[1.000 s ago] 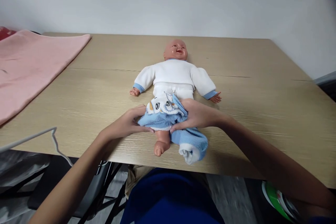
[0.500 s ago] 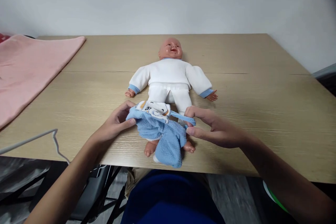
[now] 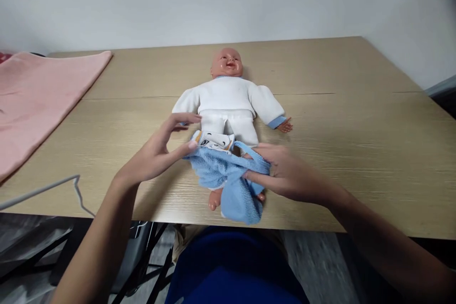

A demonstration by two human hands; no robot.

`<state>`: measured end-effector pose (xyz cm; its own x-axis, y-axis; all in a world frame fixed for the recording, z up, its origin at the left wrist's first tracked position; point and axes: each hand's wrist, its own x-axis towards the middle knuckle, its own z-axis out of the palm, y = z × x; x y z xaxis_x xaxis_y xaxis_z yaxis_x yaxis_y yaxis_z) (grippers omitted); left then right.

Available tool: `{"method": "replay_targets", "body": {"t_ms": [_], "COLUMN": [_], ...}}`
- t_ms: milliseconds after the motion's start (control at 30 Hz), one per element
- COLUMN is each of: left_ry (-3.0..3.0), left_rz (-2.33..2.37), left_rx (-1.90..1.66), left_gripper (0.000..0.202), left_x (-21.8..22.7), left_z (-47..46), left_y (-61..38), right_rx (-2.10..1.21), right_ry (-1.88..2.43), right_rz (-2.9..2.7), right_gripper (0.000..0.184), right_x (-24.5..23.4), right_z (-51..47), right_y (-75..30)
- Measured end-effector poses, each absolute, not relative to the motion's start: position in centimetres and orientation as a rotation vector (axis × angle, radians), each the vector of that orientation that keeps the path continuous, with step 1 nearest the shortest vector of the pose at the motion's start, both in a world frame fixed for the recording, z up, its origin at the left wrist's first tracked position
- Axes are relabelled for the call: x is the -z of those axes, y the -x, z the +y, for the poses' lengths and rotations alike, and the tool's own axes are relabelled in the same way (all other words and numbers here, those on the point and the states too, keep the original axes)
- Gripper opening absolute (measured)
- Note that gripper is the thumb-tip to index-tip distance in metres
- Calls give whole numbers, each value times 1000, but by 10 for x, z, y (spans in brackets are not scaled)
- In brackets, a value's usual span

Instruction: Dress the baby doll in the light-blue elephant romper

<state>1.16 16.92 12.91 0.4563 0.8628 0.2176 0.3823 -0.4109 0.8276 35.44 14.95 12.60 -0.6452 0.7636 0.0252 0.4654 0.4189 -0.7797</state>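
A baby doll in a white top and white trousers lies on its back, head away from me. Across its lower legs is a pair of blue fleece overalls with a cartoon patch on the bib and a blue strap. My right hand, slightly blurred, grips the overalls near the strap. My left hand is open at their left edge: the thumb touches the fabric, the fingers reach past it beside the doll's arm. The fabric covers most of the doll's lower legs, though its feet partly show.
On the left of the wooden table a pink blanket is spread. A white bent rod sticks in at the front left edge. Below, a dark chair stands to the left of my legs. A white wall rises behind.
The overalls have shifted slightly right, pulled by my right hand. My left hand has let go of its pinch, moved up and spread its fingers. The view has tilted slightly.
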Motion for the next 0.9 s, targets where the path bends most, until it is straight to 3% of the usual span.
{"method": "replay_targets", "body": {"t_ms": [200,367,467,600,733,900], "left_ry": [-1977,-1733,-1685,-1672,-1483,-1461], "left_rz": [562,348,307,262,170,183], "left_rx": [-341,-133,-19,3,-118,-114], "left_gripper": [58,38,29,31,45,44], "left_x": [-162,-137,-131,-132,-127,-112], "left_z": [221,258,260,255,254,262], "left_y": [-75,-95,-93,-91,-96,-103], "right_rx": [-1004,-1274,-1629,-2058,-1984,-1952], "right_ry": [938,1066,987,619,656,778], "right_rz": [-2054,-2017,-2044,-1954,-1733,-1575], "right_gripper": [30,43,45,36,37,46], "right_x": [-139,-141,-139,-133,-129,-125], "right_z": [154,162,167,173,173,175], "right_y": [-351,-357,-368,-377,-378,-374]}}
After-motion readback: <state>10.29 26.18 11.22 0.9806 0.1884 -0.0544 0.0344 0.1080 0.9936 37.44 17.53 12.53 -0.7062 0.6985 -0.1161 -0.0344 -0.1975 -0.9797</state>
